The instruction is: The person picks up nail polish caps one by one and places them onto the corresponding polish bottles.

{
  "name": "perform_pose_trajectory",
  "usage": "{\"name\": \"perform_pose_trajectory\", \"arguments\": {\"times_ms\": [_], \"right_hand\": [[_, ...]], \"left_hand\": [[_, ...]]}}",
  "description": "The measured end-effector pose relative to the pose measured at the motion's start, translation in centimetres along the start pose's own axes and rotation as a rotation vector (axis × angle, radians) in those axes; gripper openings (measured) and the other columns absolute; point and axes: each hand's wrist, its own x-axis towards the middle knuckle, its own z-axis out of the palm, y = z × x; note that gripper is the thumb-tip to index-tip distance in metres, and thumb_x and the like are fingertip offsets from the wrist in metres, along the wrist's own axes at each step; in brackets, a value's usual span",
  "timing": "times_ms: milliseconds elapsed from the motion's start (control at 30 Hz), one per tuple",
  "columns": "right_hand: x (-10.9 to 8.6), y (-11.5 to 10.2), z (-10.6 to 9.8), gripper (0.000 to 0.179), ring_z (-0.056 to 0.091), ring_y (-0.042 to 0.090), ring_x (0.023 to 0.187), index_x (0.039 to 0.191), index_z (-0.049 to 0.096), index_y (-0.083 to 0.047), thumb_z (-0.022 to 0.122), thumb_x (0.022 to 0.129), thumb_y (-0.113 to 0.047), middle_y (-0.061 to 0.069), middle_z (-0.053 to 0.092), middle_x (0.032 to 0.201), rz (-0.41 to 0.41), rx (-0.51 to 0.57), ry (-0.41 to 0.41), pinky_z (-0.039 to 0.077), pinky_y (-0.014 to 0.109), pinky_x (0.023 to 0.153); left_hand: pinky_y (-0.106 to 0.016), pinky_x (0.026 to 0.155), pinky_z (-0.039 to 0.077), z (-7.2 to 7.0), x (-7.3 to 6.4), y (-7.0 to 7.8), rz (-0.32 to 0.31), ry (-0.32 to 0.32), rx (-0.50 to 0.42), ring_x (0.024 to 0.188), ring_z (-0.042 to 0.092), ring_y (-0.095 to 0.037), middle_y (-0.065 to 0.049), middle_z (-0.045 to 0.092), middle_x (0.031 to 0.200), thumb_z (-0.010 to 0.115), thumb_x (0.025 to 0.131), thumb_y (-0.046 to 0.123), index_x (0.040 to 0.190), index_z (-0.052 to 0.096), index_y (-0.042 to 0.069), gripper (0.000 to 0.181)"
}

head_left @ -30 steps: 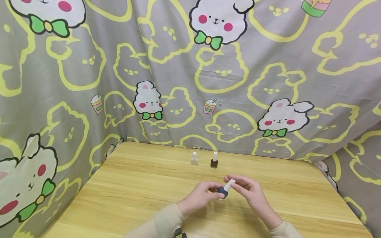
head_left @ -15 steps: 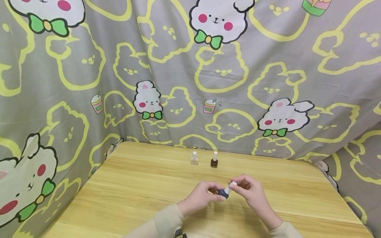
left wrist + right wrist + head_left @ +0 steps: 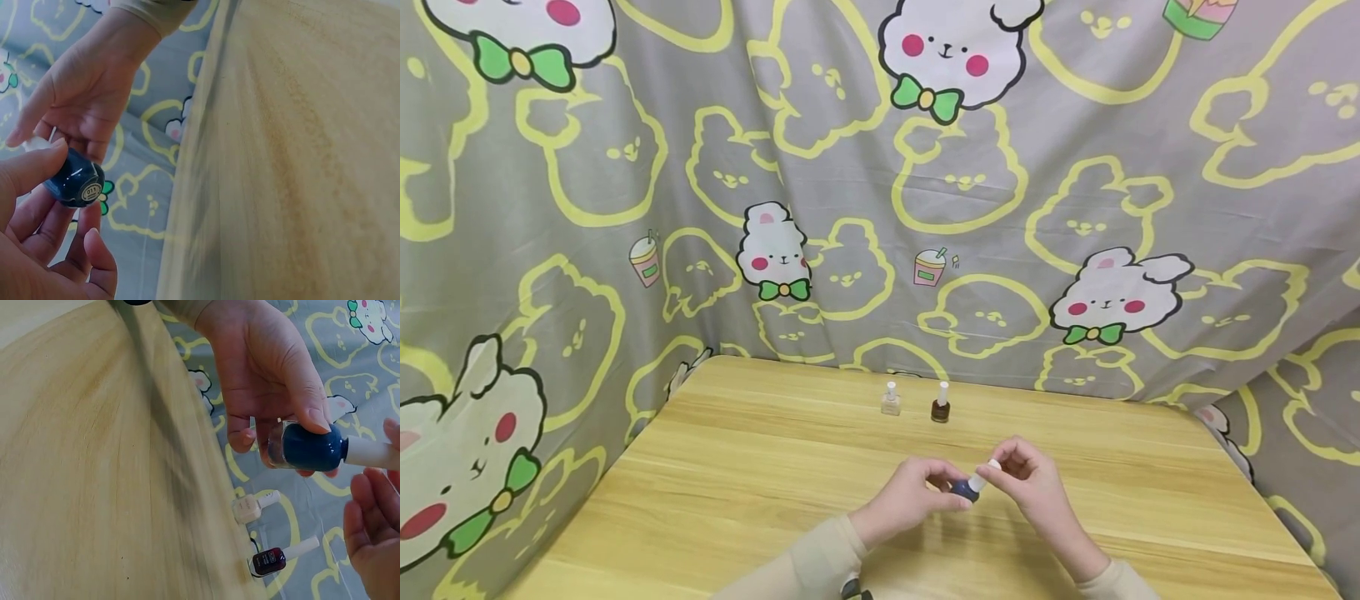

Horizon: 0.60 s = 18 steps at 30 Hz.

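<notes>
A dark blue nail polish bottle with a white cap is held tilted above the table, the cap end up and to the right. My left hand grips its glass body between thumb and fingers. The thumb and fingertips of my right hand pinch the white cap. In the left wrist view the base of the blue bottle faces the camera, showing a round label. The right wrist view shows the blue bottle side on, with a dark neck below the cap. I cannot tell whether the cap is loosened.
Toward the back of the wooden table stand two more nail polish bottles, a pale one and a dark red one, both upright with white caps. Behind them hangs a patterned grey curtain. A small dark object shows at the bottom edge.
My right hand's fingers have drawn in on the white cap. The blue bottle has tilted further and moved slightly right and down. The two bottles at the back have not moved.
</notes>
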Motion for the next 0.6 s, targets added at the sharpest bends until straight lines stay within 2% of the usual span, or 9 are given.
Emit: {"name": "perform_pose_trajectory", "arguments": {"times_ms": [167, 267, 433, 600], "right_hand": [[0.13, 0.40, -0.33, 0.031, 0.067, 0.003, 0.099, 0.120, 0.057, 0.007, 0.064, 0.092, -0.004, -0.009, 0.072, 0.106, -0.029, 0.062, -0.082, 0.053, 0.019, 0.086], [0.18, 0.55, -0.56, 0.036, 0.066, 0.002, 0.105, 0.128, 0.054, 0.007, 0.060, 0.095, -0.005, -0.012, 0.071, 0.112, -0.038, 0.094, -0.112, 0.051, 0.018, 0.090], [0.24, 0.57, -0.78, 0.039, 0.065, 0.003, 0.109, 0.131, 0.051, 0.010, 0.058, 0.096, -0.006, -0.011, 0.071, 0.115, -0.039, 0.129, -0.146, 0.050, 0.018, 0.092], [0.32, 0.63, -0.90, 0.034, 0.067, 0.004, 0.108, 0.127, 0.056, 0.008, 0.057, 0.097, -0.006, -0.010, 0.072, 0.114, -0.045, 0.124, -0.166, 0.050, 0.018, 0.092]], "left_hand": [[-0.021, 0.072, 0.047, -0.08, 0.21, 0.05, -0.011, 0.024, -0.022, 0.087, 0.058, -0.005, 0.002, 0.074, 0.097, 0.075, 0.084, 0.023, 0.109, 0.073, 0.014, 0.026], [-0.021, 0.074, 0.047, -0.06, 0.34, 0.12, -0.011, 0.034, -0.033, 0.089, 0.059, -0.007, -0.002, 0.074, 0.098, 0.074, 0.086, 0.020, 0.110, 0.073, 0.013, 0.025], [-0.021, 0.076, 0.046, -0.01, 0.42, 0.16, -0.021, 0.025, -0.042, 0.091, 0.058, -0.009, -0.005, 0.074, 0.101, 0.071, 0.088, 0.018, 0.113, 0.072, 0.012, 0.025], [-0.021, 0.075, 0.047, 0.06, 0.49, 0.05, -0.020, 0.015, -0.043, 0.091, 0.057, -0.008, -0.005, 0.074, 0.103, 0.070, 0.089, 0.017, 0.113, 0.072, 0.012, 0.024]]}}
